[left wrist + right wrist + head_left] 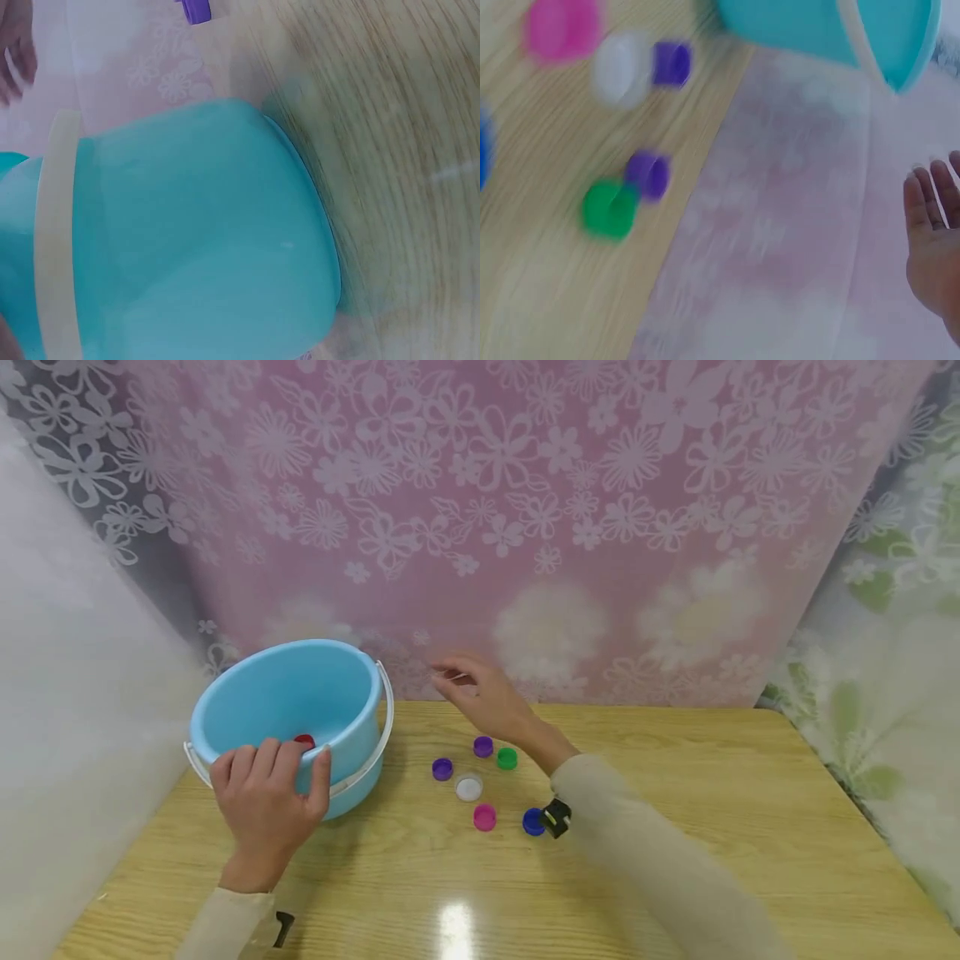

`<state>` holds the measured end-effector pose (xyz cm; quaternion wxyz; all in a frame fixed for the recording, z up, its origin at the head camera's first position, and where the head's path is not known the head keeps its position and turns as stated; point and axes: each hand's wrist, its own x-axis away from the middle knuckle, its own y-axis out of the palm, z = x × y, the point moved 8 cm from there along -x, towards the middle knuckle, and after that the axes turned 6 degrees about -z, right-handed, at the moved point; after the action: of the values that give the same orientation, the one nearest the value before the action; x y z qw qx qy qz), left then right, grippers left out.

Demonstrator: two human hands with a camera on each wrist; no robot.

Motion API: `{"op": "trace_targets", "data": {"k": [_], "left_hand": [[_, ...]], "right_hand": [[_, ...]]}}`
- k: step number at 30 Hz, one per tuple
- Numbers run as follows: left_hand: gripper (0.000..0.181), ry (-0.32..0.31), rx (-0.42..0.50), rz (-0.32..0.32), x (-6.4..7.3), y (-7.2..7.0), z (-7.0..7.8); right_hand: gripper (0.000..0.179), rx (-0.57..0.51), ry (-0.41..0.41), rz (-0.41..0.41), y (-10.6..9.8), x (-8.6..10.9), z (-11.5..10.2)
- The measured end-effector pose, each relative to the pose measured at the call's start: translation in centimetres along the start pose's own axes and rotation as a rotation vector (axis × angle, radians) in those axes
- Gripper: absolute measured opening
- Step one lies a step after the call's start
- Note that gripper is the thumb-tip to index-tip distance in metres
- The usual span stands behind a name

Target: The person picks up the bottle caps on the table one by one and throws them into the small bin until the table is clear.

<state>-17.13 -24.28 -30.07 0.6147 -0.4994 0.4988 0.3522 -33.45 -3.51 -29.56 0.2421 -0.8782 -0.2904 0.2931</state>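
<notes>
1. While gripping the near rim of the bucket point(285, 685) with the left hand point(266, 797), holds the right hand point(491, 700) in the air near the back edge of the table surface point(735, 789), in front of the pink curtain point(547, 510).
2. On the left, hooks bent fingers over the rim and sets the thumb apart, toward the side nearer the caps; has hold of the bucket and, as far as visible, of nothing else.
3. On the right, spreads loosely, mostly opened, with nothing visible in the grasp; touches neither bucket nor caps.
4. Keeps the bucket near the back left corner of the surface, with its white handle point(55, 240) hanging around the outside. Cannot tell whether fully upright or slightly tilted.
5. Shows what is probably a red cap point(304, 741) inside the bucket, partly hidden by the near rim.
6. Counts six loose caps right of the bucket. From the back edge toward the front edge: a purple cap point(483, 747) just beside a green cap point(507, 759), a second purple cap point(442, 769) nearest the bucket, a white cap point(469, 788), a pink cap point(484, 817) and a blue cap point(532, 823).
7. Seems early, assuming a gathering of caps into the bucket: probably done with red, with six left outside.
8. Cannot see the whole bucket floor, so cannot rule out more inside.
</notes>
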Motion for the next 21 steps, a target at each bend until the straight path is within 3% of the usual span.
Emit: {"op": "trace_targets", "data": {"k": [6, 11, 15, 21], "left_hand": [[0.041, -0.011, 0.002, 0.011, 0.1, 0.0, 0.0], [0.042, -0.014, 0.000, 0.038, -0.1, -0.4, 0.0], [0.043, -0.010, 0.003, 0.042, -0.2, -0.5, 0.1], [0.044, -0.005, 0.012, 0.043, -0.2, -0.3, 0.4]], "right_hand": [[0.036, 0.087, 0.080, -0.025, -3.8, 5.2, 3.5], [0.035, 0.113, 0.152, -0.059, -5.1, 9.4, 5.8], [0.036, 0.144, 0.199, -0.119, -4.8, 12.6, 7.2], [0.042, 0.158, 0.266, -0.292, -2.3, 16.1, 8.2]]}}
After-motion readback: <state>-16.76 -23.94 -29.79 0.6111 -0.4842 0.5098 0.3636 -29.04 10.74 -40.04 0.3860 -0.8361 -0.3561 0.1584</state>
